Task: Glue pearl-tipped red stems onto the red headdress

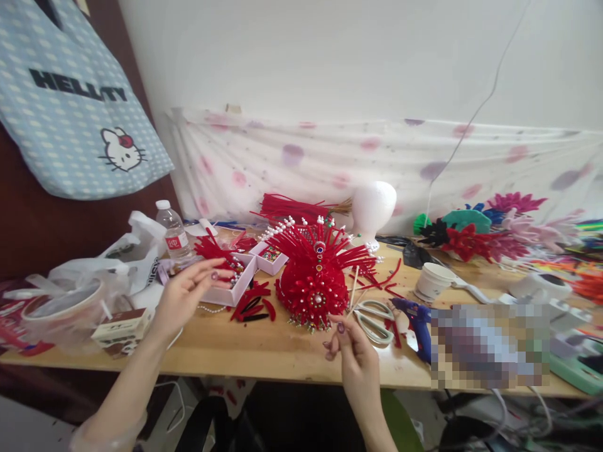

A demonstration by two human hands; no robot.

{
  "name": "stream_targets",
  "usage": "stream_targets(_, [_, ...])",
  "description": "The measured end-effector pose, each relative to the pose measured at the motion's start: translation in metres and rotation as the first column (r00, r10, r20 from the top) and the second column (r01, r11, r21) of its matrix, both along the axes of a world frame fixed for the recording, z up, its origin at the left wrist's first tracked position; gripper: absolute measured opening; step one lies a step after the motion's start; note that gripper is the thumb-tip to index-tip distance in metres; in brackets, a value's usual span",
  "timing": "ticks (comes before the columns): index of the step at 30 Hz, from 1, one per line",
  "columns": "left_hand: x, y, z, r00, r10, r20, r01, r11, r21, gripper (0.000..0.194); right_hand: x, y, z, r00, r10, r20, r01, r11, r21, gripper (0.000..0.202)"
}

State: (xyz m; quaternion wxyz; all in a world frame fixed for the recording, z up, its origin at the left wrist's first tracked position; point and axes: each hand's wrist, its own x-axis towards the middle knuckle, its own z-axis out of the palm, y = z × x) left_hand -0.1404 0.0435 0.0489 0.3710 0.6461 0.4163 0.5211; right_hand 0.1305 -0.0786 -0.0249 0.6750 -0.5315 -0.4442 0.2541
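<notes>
My left hand [186, 298] reaches over the near edge of a pale pink box [235, 292], its fingers stretched out and nothing visible in them. Beads and red pieces lie in that box. My right hand [355, 351] is closed in a pinch at the lower right of a red headdress [318, 276]; what it pinches is too small to make out. The headdress stands upright, with fanned red stems tipped with white beads, a red flower with pearls and a column of gems. A thin pale stick [353, 285] and scissors [377, 321] are close to my right hand.
A white foam head [374, 210] stands behind the headdress. A blue glue gun [417, 326], paper cup [431, 282] and blurred-out item are to the right. On the left are a water bottle [173, 232], a small carton [121, 329] and a plastic-lined bin [66, 314].
</notes>
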Motion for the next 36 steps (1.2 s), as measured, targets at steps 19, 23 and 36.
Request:
stream_targets(19, [-0.033,-0.021,-0.018,0.578,0.290,-0.763,-0.234,0.954,0.186,0.046,0.037,-0.020,0.030,0.903,-0.341,-0.260,0.388,0.907,0.160,0.030])
stream_targets(23, [-0.014,-0.024,-0.021,0.688,0.119,-0.716,-0.110,0.992,0.059,0.043,0.031,-0.020,0.029,0.919,-0.247,-0.308,0.307,0.937,0.166,0.030])
stream_targets(36, [-0.022,-0.017,-0.029,0.698,0.151,-0.700,-0.028,0.982,0.184,0.043,0.040,-0.025,0.024,0.979,0.017,-0.202,0.053,0.939,0.339,0.057])
